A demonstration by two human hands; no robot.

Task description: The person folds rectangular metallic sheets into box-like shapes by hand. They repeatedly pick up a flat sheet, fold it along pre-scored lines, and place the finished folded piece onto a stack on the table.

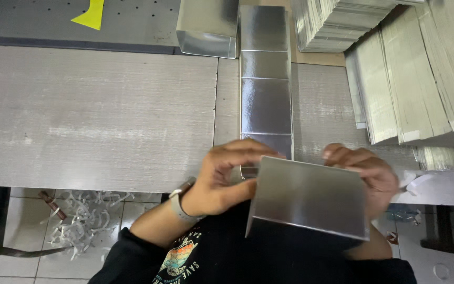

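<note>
Grey woven-textured worktable (90,115) fills the view, tiled floor with white paper shreds (82,221) below its near edge. Stacks of flat silver sheets (411,79) crowd the far right. A row of folded silver boxes (265,79) runs away from you down the middle. Closest to you, a silver foil-faced box (308,197) sits tilted at the table's near edge, clamped between your hands: left hand (227,176) pinching its left corner, right hand (371,173) gripping its right edge. Grey wristwatch (178,202) on your left wrist.
</note>
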